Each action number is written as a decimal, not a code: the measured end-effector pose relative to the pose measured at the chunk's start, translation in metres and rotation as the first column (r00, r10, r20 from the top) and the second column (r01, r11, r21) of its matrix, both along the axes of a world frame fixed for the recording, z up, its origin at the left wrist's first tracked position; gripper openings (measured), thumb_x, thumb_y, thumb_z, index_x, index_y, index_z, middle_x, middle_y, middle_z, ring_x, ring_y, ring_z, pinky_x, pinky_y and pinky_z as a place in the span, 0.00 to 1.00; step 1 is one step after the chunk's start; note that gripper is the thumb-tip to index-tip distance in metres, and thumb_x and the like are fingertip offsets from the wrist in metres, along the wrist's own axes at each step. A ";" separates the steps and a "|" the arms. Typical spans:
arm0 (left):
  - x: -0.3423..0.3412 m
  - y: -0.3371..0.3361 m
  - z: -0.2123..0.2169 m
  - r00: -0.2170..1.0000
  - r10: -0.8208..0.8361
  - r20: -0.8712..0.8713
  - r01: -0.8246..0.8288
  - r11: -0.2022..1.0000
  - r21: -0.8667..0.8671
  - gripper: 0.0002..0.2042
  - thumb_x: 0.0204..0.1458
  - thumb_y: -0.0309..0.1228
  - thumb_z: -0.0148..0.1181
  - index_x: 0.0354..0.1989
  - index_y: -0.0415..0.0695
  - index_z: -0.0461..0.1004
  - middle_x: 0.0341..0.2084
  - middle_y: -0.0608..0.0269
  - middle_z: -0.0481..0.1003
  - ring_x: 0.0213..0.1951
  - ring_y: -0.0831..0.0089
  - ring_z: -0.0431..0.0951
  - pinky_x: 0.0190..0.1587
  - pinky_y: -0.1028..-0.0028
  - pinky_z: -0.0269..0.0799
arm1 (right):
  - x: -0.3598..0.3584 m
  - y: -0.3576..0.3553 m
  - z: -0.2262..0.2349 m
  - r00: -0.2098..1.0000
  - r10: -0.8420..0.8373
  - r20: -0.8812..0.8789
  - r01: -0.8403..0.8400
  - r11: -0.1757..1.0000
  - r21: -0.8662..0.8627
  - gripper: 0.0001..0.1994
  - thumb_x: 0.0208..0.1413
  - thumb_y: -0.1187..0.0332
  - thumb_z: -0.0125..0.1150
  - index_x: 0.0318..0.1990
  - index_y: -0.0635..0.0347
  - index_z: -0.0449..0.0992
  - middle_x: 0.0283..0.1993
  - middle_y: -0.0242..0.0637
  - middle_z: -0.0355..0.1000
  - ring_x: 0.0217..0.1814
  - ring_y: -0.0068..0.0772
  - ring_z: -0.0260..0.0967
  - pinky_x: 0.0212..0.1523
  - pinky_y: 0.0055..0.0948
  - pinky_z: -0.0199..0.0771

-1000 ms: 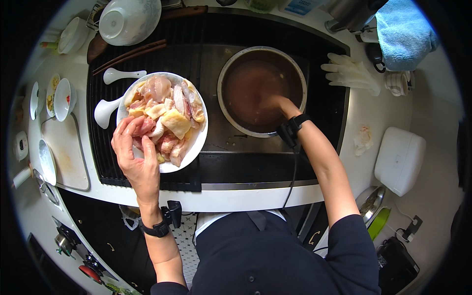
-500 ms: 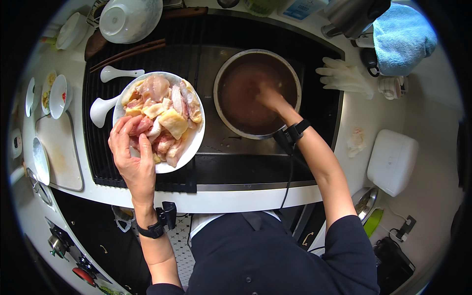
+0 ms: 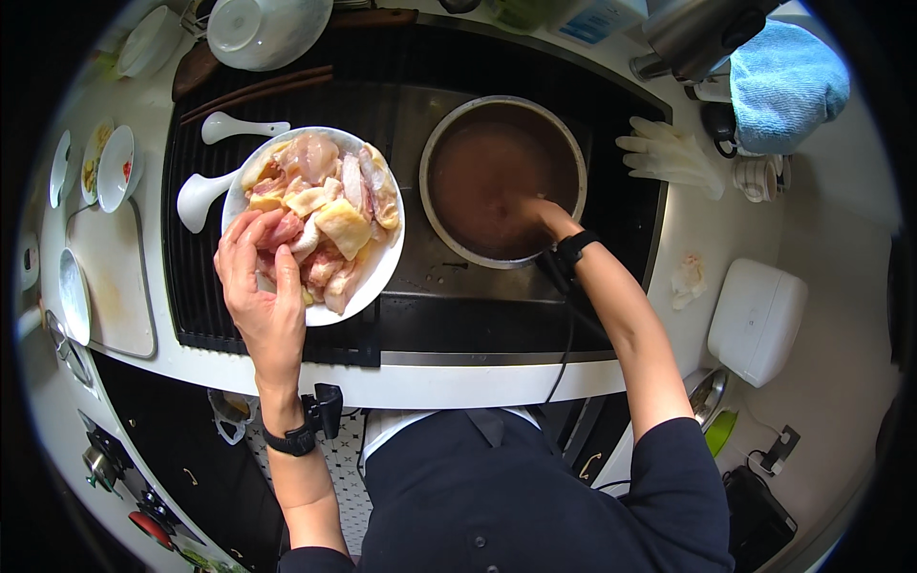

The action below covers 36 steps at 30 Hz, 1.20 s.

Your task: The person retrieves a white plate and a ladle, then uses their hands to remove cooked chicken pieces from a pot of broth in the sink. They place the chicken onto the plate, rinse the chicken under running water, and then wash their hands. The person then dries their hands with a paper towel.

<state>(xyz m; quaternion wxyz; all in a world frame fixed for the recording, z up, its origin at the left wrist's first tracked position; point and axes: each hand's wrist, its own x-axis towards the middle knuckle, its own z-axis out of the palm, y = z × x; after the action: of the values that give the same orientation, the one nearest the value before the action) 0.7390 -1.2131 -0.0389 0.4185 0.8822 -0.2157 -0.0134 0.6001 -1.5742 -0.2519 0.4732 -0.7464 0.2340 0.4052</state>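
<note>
A white plate (image 3: 384, 272) heaped with raw chicken pieces (image 3: 342, 227) rests on the left side of the stove. My left hand (image 3: 263, 296) is at its near left edge, thumb and fingers curled around a pinkish piece of raw chicken (image 3: 281, 230). To the right stands a round metal pot (image 3: 425, 196) filled with cloudy, reddish-brown water (image 3: 487, 162). My right hand (image 3: 548, 218) dips into this water at the pot's near right side. Its fingers are under the surface, hidden, so whether they hold anything does not show.
White spoons (image 3: 203, 199) and brown chopsticks (image 3: 263, 93) lie left of and behind the plate. An upturned bowl (image 3: 267, 29) is at the back. Small dishes (image 3: 118, 170) and a cutting board (image 3: 115, 286) sit far left. Right of the stove are a glove (image 3: 669, 158) and a white box (image 3: 757, 322).
My right hand has shifted slightly nearer the pot's near right rim, with its fingers deeper under the water. My left hand keeps its place on the chicken. The view has shifted a little.
</note>
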 end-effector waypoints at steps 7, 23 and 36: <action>-0.002 0.002 0.006 1.000 0.007 0.001 -0.007 0.999 0.050 0.16 0.58 0.23 0.59 0.55 0.44 0.77 0.56 0.56 0.70 0.62 0.61 0.67 0.63 0.63 0.67 | 0.003 0.006 0.085 0.858 -0.512 -0.035 0.445 0.709 0.547 0.20 0.56 0.77 0.59 0.57 0.65 0.69 0.50 0.44 0.75 0.43 0.31 0.77 0.48 0.27 0.80; 0.009 0.012 0.004 0.997 0.015 -0.081 -0.021 0.998 -0.067 0.12 0.64 0.27 0.55 0.53 0.37 0.75 0.50 0.58 0.76 0.54 0.70 0.76 0.59 0.70 0.70 | 0.033 0.102 0.218 0.584 -0.275 0.764 0.177 0.961 0.211 0.10 0.56 0.76 0.66 0.45 0.61 0.80 0.41 0.28 0.77 0.41 0.18 0.70 0.42 0.21 0.70; 0.015 0.033 0.015 0.858 -0.093 -0.505 -0.267 0.759 -0.593 0.16 0.70 0.32 0.46 0.58 0.33 0.71 0.51 0.55 0.78 0.54 0.73 0.76 0.61 0.73 0.69 | 0.109 0.191 0.224 0.146 0.133 0.980 0.150 0.976 -0.155 0.13 0.55 0.75 0.65 0.48 0.60 0.77 0.46 0.44 0.76 0.52 0.45 0.73 0.51 0.37 0.74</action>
<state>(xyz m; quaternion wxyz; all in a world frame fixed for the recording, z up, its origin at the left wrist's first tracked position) 0.7540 -1.1798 -0.0238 0.7369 0.6577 -0.0464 -0.1489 0.7094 -1.3829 -0.0279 0.4290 -0.8738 -0.0855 -0.2123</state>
